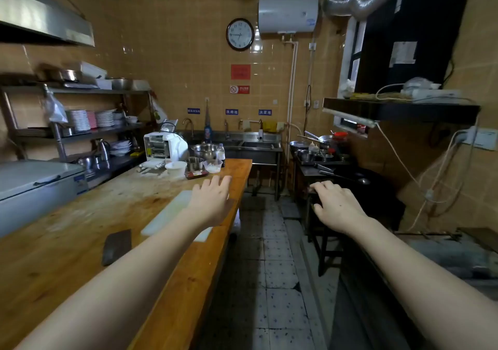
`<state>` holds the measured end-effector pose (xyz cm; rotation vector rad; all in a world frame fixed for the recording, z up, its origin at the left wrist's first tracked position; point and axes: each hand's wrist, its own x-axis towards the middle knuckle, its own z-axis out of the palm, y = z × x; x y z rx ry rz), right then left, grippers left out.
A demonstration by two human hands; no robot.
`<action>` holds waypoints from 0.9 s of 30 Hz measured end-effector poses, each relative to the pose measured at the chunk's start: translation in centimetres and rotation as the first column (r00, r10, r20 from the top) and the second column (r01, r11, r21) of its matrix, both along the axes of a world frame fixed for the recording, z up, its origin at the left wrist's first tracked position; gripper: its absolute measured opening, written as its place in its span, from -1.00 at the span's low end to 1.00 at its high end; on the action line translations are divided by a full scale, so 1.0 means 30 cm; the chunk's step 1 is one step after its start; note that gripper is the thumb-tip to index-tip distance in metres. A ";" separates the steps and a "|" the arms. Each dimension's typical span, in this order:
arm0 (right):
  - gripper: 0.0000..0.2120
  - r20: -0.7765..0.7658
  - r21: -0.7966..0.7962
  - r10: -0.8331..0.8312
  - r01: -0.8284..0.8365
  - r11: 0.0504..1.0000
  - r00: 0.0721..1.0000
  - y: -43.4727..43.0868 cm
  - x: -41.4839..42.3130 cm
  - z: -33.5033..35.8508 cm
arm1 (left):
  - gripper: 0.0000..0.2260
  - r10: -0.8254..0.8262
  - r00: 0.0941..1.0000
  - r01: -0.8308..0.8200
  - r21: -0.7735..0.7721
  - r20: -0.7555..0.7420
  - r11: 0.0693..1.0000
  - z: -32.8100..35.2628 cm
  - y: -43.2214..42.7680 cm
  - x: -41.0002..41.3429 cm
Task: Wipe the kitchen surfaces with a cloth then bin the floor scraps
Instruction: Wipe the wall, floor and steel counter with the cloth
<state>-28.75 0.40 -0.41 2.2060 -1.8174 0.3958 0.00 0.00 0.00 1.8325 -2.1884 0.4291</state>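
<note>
The long wooden worktable (pixel 67 242) is filling the left side, floury and stained, and the tiled floor (pixel 269 282) is running down the middle towards the steel sink (pixel 258 146) at the far wall. Neither hand is carrying a cloth, so the step, as I judge it, is fetching one. What looks like a yellow cloth (pixel 269 126) is hanging above the sink's right end. Taking it first, then lifting the white cutting board (pixel 172 209) and near cleaver (pixel 117 246) aside before wiping, is looking sensible. The left hand (pixel 213 201) is hovering over the board's far end, fingers straight and spread, holding nothing. The right hand (pixel 336 207) is hovering over the aisle, fingers loosely bent, equally empty.
</note>
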 end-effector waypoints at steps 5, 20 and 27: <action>-0.58 0.022 0.005 0.005 -0.005 1.000 1.000 -0.162 0.012 -0.038 | -0.51 0.019 1.000 -0.018 0.085 -0.004 0.996 -0.051 -0.164 0.035; -0.70 0.056 0.009 0.041 -0.042 0.999 0.998 -1.402 -0.087 -0.280 | -0.52 -0.100 0.991 0.103 0.021 -0.090 0.995 -0.257 -1.474 -0.134; -0.75 0.211 0.022 -0.040 0.037 0.999 0.977 -2.243 -0.235 -0.231 | -0.56 -0.067 0.989 0.075 0.052 -0.132 0.996 -0.248 -2.318 -0.194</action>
